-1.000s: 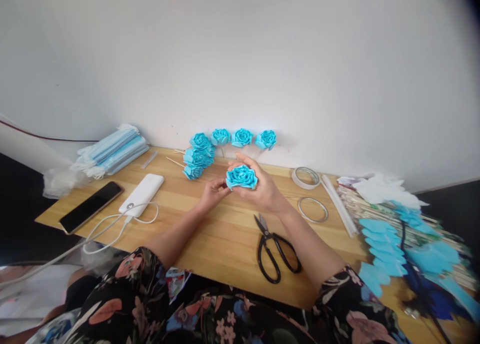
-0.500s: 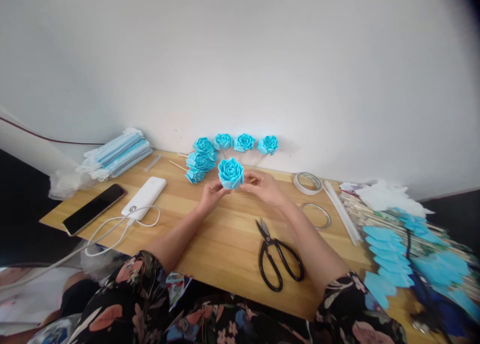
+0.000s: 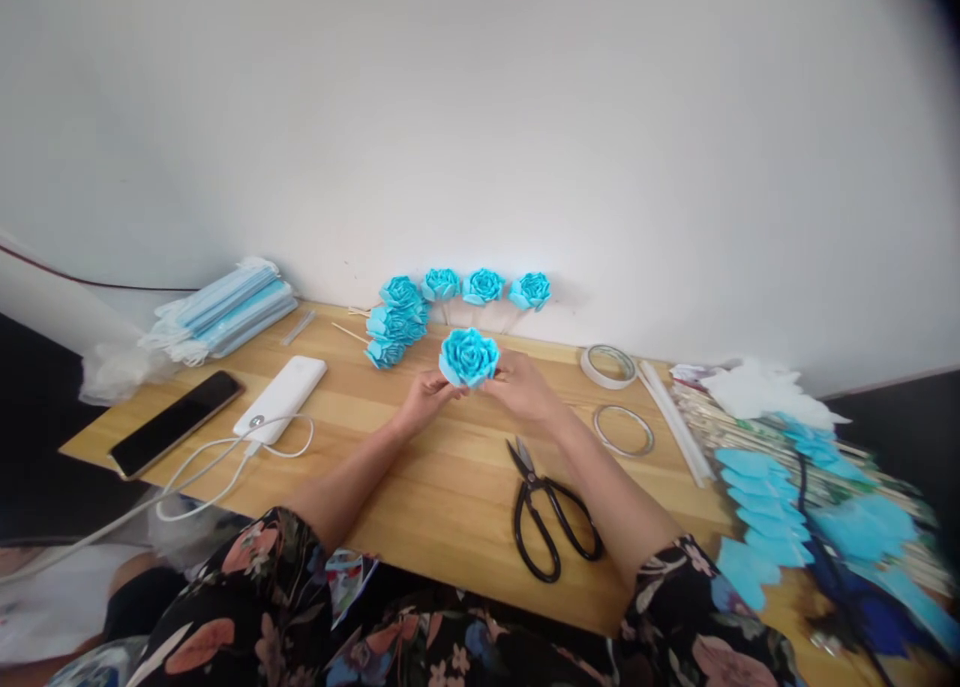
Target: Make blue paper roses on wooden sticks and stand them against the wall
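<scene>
A blue artificial flower (image 3: 469, 357) with many layered petals is held up over the middle of the table. My left hand (image 3: 426, 399) is closed beneath it from the left, the fingers pinched below the bloom. From the right, my right hand (image 3: 523, 385) has its fingers at the flower's edge and underside; the fingertips are partly behind the petals. Whatever stem the flower has is hidden. Black-handled scissors (image 3: 551, 507) lie with blades apart in front of my right hand. Behind, more finished blue flowers (image 3: 484, 286) lean on the wall, and several lie in a bunch (image 3: 397, 322).
At left are a stack of face masks (image 3: 225, 312), a phone (image 3: 176, 424) and a cabled power bank (image 3: 281, 399). Rolls of tape (image 3: 609, 367), clear sticks (image 3: 675, 422) and blue petal pieces (image 3: 765, 507) occupy the right. A person's leg shows bottom left.
The flower has turned and tilted slightly in my hands, and the right hand has shifted closer under it. The whole view has shifted a little.
</scene>
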A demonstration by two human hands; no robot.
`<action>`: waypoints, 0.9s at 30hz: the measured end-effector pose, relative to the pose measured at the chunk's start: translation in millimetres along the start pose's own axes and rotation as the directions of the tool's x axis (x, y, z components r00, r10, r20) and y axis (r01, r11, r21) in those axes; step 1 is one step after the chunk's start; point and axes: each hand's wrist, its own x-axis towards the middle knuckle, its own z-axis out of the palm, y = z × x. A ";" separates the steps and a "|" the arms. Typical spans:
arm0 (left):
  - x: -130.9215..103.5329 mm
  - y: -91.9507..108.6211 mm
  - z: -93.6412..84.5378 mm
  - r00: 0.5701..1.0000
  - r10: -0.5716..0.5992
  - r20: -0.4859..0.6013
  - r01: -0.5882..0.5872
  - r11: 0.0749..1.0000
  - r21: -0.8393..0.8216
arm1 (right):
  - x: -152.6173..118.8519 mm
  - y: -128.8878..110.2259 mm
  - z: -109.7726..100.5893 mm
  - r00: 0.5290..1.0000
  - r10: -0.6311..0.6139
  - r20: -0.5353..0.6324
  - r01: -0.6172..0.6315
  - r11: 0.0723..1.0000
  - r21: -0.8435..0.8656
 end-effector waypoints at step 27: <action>-1.0 -8.2 4.1 0.999 0.022 0.025 -0.021 0.999 -0.045 | 11.1 88.3 -76.6 0.705 0.213 -0.676 -0.484 0.841 -0.240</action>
